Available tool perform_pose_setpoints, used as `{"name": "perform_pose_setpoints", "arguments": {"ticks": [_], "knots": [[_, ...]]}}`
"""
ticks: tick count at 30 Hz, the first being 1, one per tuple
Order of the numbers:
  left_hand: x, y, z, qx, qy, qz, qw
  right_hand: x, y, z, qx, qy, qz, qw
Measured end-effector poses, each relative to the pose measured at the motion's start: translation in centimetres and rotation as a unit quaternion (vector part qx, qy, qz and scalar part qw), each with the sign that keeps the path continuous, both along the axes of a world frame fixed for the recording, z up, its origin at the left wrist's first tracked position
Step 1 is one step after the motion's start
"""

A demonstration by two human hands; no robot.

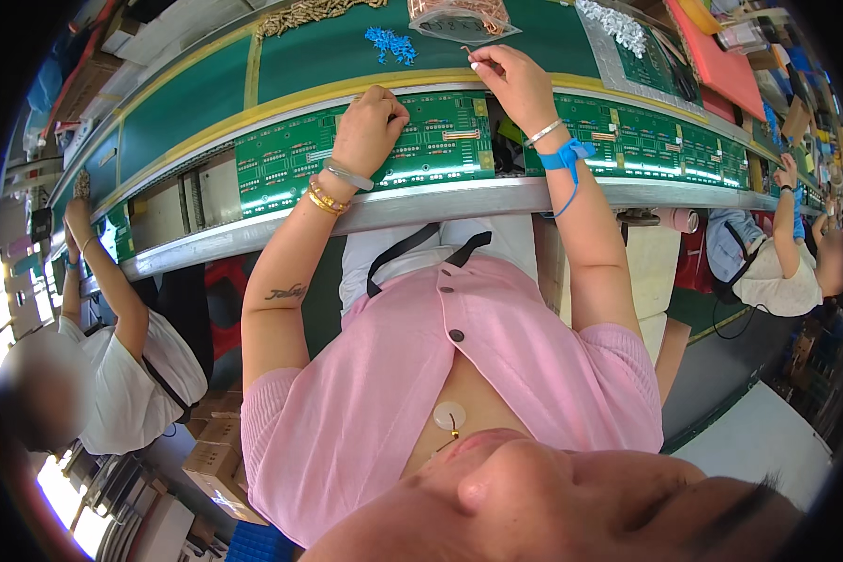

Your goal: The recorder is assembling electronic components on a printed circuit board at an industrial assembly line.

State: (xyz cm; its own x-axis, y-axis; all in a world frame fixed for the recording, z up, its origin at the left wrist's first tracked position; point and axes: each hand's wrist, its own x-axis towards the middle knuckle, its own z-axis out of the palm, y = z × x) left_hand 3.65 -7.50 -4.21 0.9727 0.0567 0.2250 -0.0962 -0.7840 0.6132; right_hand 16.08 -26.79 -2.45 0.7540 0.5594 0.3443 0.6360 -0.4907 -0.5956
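Observation:
My left hand (370,131) rests over a green circuit board (286,167) in the metal rail in front of me. Its fingers are curled together near the board's surface, and whatever they may hold is hidden. Farther forward, my right hand (517,86) is raised above the far edge of the rail. Its thumb and forefinger pinch a small copper-coloured wire piece (466,50). Just beyond this hand lies a clear bag (459,23) of copper-coloured pieces. A loose pile of small blue parts (391,45) sits to its left on the green bench.
Tan parts (314,15) lie at the far left of the bench, white parts (613,26) at the far right. Another circuit board (646,140) continues along the metal rail (421,202). People work on both sides, one at left (131,375), one at right (777,262).

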Motion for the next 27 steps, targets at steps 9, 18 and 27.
{"name": "perform_pose_setpoints", "arguments": {"ticks": [9,18,27], "knots": [[-0.4,0.3,0.3,0.032,-0.042,-0.025,0.998,-1.4,-0.4,0.2,0.051,0.004,0.029,0.998],[6.5,5.2,-0.3,0.084,-0.051,0.028,0.995,-4.7,-2.8,0.4,-0.081,-0.110,0.109,0.985],[6.8,5.9,-0.1,0.028,0.056,0.021,0.998,-4.6,-2.3,-0.8,-0.108,-0.129,0.144,0.975]]}}
